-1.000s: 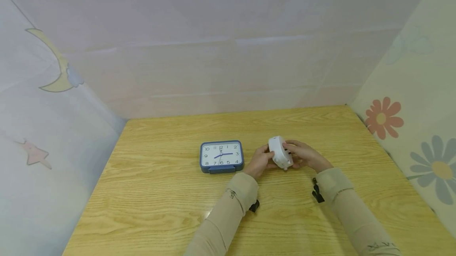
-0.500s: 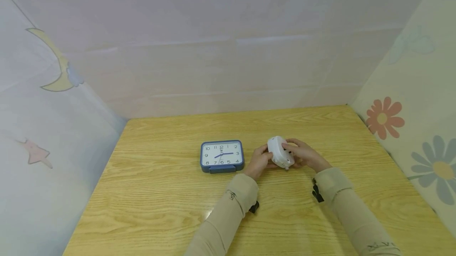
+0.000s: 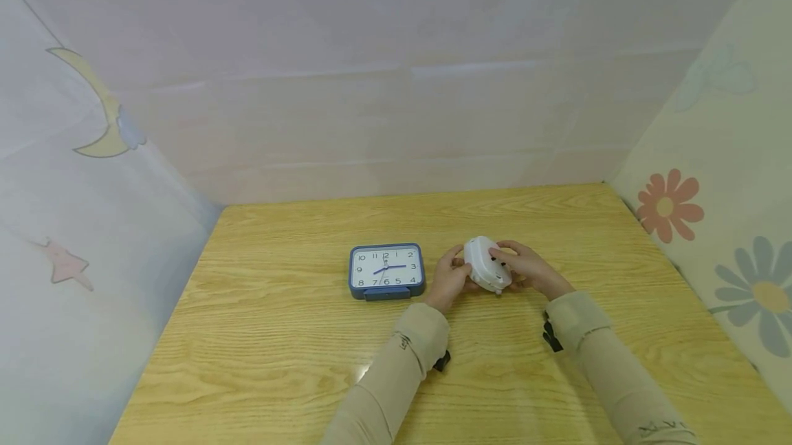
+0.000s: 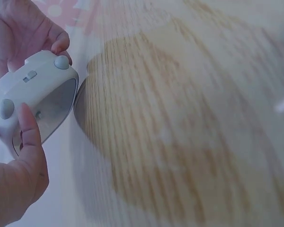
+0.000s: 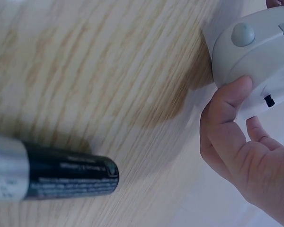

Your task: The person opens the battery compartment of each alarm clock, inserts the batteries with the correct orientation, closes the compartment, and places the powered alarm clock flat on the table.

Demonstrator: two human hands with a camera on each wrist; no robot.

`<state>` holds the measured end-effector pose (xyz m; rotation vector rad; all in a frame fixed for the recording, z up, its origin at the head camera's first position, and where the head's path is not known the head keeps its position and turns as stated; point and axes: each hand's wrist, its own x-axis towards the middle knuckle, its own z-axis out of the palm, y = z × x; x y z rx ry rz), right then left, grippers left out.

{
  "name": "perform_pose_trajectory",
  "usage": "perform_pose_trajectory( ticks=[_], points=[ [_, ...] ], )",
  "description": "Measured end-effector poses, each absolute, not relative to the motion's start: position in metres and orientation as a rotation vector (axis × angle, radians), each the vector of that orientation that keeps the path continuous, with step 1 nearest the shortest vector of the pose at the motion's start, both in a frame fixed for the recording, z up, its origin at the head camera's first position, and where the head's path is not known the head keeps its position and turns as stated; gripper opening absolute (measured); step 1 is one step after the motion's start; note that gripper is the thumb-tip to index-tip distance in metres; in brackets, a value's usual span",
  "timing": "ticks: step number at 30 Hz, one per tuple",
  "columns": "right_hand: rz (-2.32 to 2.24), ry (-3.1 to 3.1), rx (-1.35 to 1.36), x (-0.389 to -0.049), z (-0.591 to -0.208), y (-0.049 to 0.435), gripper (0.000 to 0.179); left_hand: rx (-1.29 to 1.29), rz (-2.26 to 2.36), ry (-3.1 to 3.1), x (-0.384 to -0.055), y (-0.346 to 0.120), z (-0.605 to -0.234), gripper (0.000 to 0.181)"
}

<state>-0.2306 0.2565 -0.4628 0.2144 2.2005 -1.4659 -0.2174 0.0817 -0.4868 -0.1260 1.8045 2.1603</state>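
Both hands hold a small white alarm clock [image 3: 485, 265] right of the middle of the wooden table. My left hand [image 3: 448, 284] grips its left side; in the left wrist view one finger [image 4: 30, 127] lies along the rim of its glassy front. On the other side my right hand [image 3: 531, 272] grips the clock, fingers across its back near a small black slot [image 5: 269, 100]. Rounded grey feet [image 4: 61, 62] and a little switch [image 4: 30, 76] show on its edge. A blue alarm clock [image 3: 386, 271] with a white dial lies face up left of my hands.
A black and silver cylinder with fine print [image 5: 71, 171] appears near the right wrist camera. The wooden table [image 3: 266, 342] meets a pale backdrop [image 3: 396, 122] behind, with printed side walls left and right.
The white clock has tilted a little, and more of its back faces up. Both hands stay around it in nearly the same place. The blue clock stays put.
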Motion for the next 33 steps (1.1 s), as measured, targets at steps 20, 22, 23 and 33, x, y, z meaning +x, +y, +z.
perform_pose_trajectory(
  ticks=[20, 22, 23, 33],
  points=[
    [-1.415, 2.357, 0.087, -0.228, -0.461, 0.256, 0.054, -0.225, 2.087, 1.977, -0.215, 0.082, -0.492, 0.045],
    [-1.397, 2.378, 0.093, -0.23, -0.462, 0.256, 0.053, -0.221, 2.082, 2.001, -0.215, 0.082, -0.493, 0.043],
    [-1.381, 2.393, 0.091, -0.23, -0.462, 0.256, 0.053, -0.221, 2.078, 2.009, -0.215, 0.083, -0.493, 0.042],
    [-1.196, 2.575, 0.037, -0.233, -0.465, 0.252, 0.051, -0.254, 2.0, 2.095, -0.214, 0.085, -0.498, 0.039]
  ],
)
